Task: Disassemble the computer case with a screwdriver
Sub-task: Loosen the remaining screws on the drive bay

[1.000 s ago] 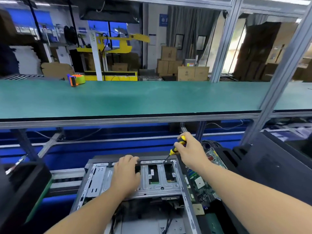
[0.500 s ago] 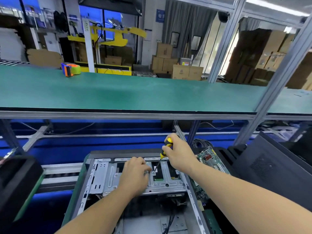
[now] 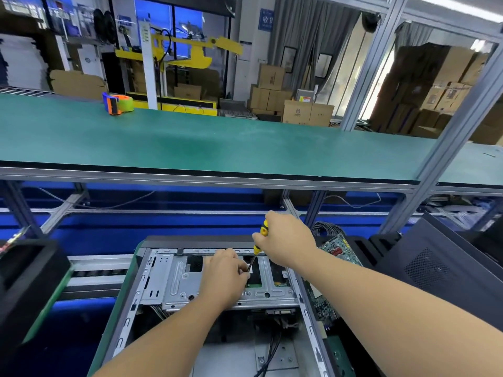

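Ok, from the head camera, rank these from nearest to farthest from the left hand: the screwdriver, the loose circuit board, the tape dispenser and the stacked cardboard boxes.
1. screwdriver: its tip is right at the left hand, over the computer case.
2. circuit board: just right of the case.
3. tape dispenser: far left on the green shelf.
4. cardboard boxes: beyond the shelf, in the background.

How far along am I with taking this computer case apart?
Done: the computer case lies open with no side panel on it. In hand: your right hand holds the screwdriver, tip down at the metal drive bracket, where your left hand's fingers curl beside the tip. Left: the bracket and cables remain inside.
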